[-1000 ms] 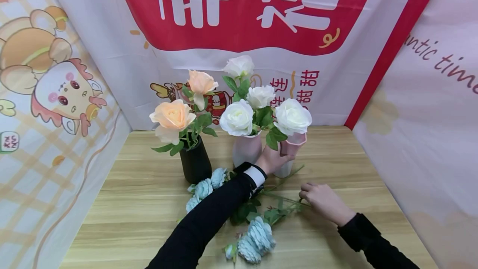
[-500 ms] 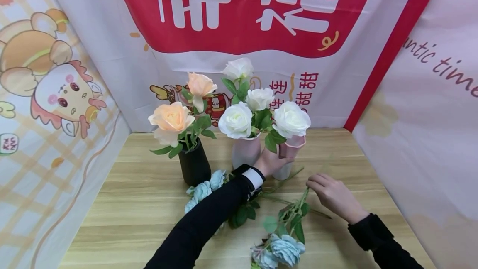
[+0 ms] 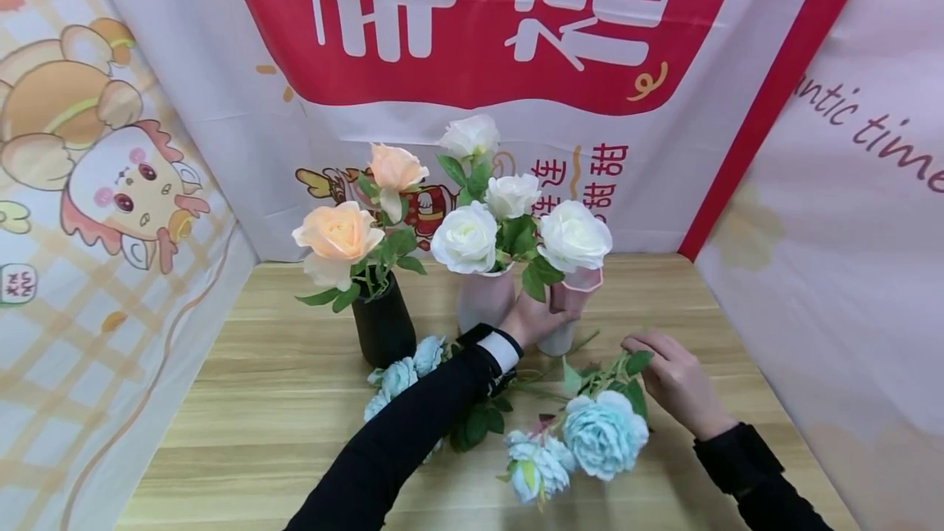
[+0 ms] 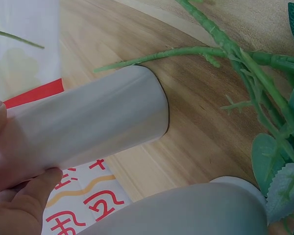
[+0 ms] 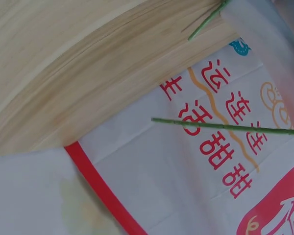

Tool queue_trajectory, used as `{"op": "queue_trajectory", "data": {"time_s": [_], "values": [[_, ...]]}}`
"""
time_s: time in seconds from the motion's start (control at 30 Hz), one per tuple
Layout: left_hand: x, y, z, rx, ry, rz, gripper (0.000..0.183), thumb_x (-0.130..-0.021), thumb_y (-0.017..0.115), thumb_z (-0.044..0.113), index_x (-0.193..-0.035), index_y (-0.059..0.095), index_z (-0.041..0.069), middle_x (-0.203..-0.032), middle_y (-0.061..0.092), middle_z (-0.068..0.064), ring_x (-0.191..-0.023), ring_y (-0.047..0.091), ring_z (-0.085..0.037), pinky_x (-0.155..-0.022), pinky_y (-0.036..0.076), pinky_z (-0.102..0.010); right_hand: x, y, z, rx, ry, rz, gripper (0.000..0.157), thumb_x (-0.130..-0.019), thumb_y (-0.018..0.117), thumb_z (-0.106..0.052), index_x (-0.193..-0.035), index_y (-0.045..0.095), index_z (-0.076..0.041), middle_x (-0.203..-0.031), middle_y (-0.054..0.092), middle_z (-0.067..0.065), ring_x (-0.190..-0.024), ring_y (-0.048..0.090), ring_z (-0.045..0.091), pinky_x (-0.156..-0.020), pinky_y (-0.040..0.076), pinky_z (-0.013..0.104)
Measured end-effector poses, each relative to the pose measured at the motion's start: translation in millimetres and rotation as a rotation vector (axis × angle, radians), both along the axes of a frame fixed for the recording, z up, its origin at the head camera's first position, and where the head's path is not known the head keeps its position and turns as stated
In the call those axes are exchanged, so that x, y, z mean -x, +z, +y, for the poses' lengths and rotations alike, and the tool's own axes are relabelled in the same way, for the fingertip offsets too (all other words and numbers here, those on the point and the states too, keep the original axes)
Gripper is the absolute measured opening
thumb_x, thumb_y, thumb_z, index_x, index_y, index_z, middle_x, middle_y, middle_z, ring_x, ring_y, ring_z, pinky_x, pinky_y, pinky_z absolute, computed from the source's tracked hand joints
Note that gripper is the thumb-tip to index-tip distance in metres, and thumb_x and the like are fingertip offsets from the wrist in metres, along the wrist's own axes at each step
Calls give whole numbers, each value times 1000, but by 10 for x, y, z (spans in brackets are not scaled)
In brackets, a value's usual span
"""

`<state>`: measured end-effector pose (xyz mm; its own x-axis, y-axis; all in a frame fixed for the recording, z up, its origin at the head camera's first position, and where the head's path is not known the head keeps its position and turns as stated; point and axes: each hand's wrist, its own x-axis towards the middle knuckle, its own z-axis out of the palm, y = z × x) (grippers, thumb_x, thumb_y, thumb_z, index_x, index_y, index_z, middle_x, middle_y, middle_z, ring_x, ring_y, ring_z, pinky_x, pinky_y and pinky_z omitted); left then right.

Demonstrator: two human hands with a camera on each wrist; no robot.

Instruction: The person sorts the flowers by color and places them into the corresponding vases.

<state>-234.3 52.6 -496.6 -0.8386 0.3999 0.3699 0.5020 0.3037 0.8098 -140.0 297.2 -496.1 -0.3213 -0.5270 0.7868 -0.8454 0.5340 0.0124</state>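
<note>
In the head view my left hand (image 3: 533, 320) grips a slim pink-and-white vase (image 3: 558, 340). The left wrist view shows its thumb and fingers around the vase's pink part, while the pale base (image 4: 137, 100) stands on the wood. My right hand (image 3: 680, 388) pinches the stem of an artificial blue flower spray, its blooms (image 3: 606, 434) hanging toward the near side. The spray's bare green stem (image 5: 225, 126) crosses the right wrist view, its cut end free. That hand is almost wholly outside the right wrist view.
A wider pink-and-white vase (image 3: 478, 306) with white roses (image 3: 466, 238) stands left of my left hand. Further left is a black vase (image 3: 385, 328) of peach roses (image 3: 341, 232). More blue flowers (image 3: 401, 377) lie on the wooden table (image 3: 273, 400), partly under my left arm.
My right hand has lifted the blue flower spray off the table and moved right and slightly away from me. The blooms have swung right. My left hand stays on the slim vase.
</note>
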Motion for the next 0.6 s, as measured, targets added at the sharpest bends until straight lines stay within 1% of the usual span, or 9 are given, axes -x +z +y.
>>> {"op": "queue_trajectory", "data": {"time_s": [0.1, 0.23, 0.33, 0.4, 0.43, 0.47, 0.5, 0.53, 0.6], "values": [[-21, 11, 1, 20, 4, -15, 85, -80, 81, 9, -148, 30, -1, -140, 46, -17, -127, 46, -23, -108, 32, -25, 6, 1, 13, 54, 19, 0, 42, -108, 43, -25, -103, 69, 7, -100, 66, 20, -87, 63, 32, -97, 42, 18], [-44, 35, 2, 11, 11, -43, 84, -80, 80, 8, -148, 31, 0, -140, 46, -16, -127, 46, -21, -108, 31, -25, 10, 14, 35, 127, 56, -89, 43, -107, 43, -27, -106, 69, 8, -104, 66, 19, -94, 61, 28, -97, 40, 15], [-54, 33, 1, -5, 14, -61, 83, -80, 80, 6, -147, 32, 0, -139, 47, -15, -126, 46, -20, -108, 31, -25, 22, -19, 97, 175, 110, -198, 33, -104, 49, -18, -116, 67, 6, -112, 65, 19, -103, 60, 30, -97, 42, 23], [-51, 21, 4, -18, 10, -57, 82, -79, 81, 5, -146, 33, 1, -138, 48, -14, -125, 47, -20, -107, 32, -25, 19, -77, 160, 249, 176, -338, 28, -100, 50, -3, -122, 64, 9, -117, 63, 24, -107, 58, 36, -99, 42, 31], [-54, 18, 5, -25, 6, -52, 82, -79, 81, 4, -146, 34, 1, -137, 48, -14, -125, 47, -20, -107, 32, -25, 19, -171, 238, 261, 184, -379, 33, -100, 48, -3, -130, 59, 3, -123, 62, 16, -114, 56, 29, -103, 38, 28], [-51, 14, 5, -28, 1, -40, 83, -78, 81, 3, -146, 33, 1, -137, 48, -14, -125, 47, -20, -106, 33, -24, 33, -208, 264, 263, 158, -423, 34, -95, 54, 0, -128, 61, 2, -120, 63, 14, -112, 57, 29, -100, 41, 31], [-48, 12, 6, -31, -3, -25, 84, -78, 82, 3, -146, 33, 0, -138, 48, -14, -125, 47, -20, -106, 33, -24, 51, -236, 284, 222, 94, -426, 36, -91, 57, 1, -127, 61, 1, -119, 64, 12, -111, 58, 29, -99, 43, 34], [-47, 12, 6, -30, -8, -6, 84, -78, 82, 2, -146, 33, 0, -138, 48, -15, -125, 47, -20, -107, 33, -24, 69, -233, 279, 187, 43, -389, 34, -91, 57, 0, -125, 62, 1, -118, 64, 11, -109, 58, 28, -96, 45, 38], [-39, 14, 5, -19, -11, 44, 80, -79, 79, 1, -145, 33, -1, -137, 48, -15, -125, 47, -20, -107, 33, -25, 92, -181, 226, 152, -31, -274, 23, -94, 58, -8, -116, 63, -2, -108, 63, 3, -101, 57, 19, -89, 45, 30]]}}
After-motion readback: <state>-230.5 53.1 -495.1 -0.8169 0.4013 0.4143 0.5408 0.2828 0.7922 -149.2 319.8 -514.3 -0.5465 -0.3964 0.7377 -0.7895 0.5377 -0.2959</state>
